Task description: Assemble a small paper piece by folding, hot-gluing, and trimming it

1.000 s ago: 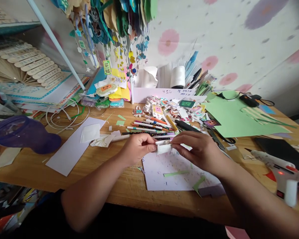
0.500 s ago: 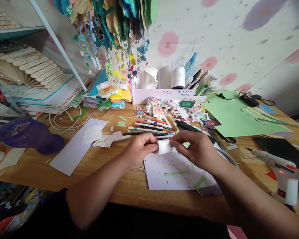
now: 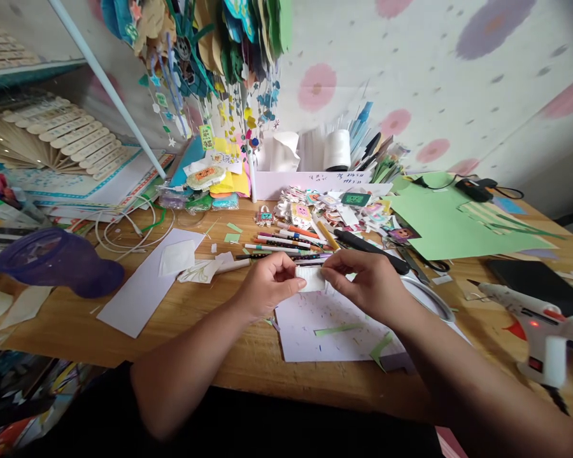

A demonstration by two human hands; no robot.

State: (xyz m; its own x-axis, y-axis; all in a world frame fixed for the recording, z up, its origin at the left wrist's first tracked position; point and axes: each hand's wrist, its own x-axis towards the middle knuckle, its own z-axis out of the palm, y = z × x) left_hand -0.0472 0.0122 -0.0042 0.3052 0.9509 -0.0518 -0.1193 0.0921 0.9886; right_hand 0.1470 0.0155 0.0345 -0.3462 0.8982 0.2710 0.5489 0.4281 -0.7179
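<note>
Between my two hands is a small white rectangular piece (image 3: 310,278) with a ridged or textured surface; whether it is paper or cloth I cannot tell. My left hand (image 3: 268,286) pinches its left end between thumb and fingers. At its right end my right hand (image 3: 370,283) pinches it too. Both hands hold it above a white sheet (image 3: 310,340) strewn with tiny scraps and green paper strips (image 3: 337,329). Just beyond my fingers lie several marker pens (image 3: 291,238) side by side on the wooden table (image 3: 239,356).
A hot glue gun (image 3: 530,324) with a lit red light stands at right, near scissors (image 3: 420,264) and green paper (image 3: 458,222). A pile of paper cut-outs (image 3: 315,207) sits behind the pens. At left are a purple translucent container (image 3: 62,261) and a white card strip (image 3: 138,296).
The white piece has tilted, so it looks shorter from top to bottom. Both hands keep their pinch on it. The whole view has shifted slightly.
</note>
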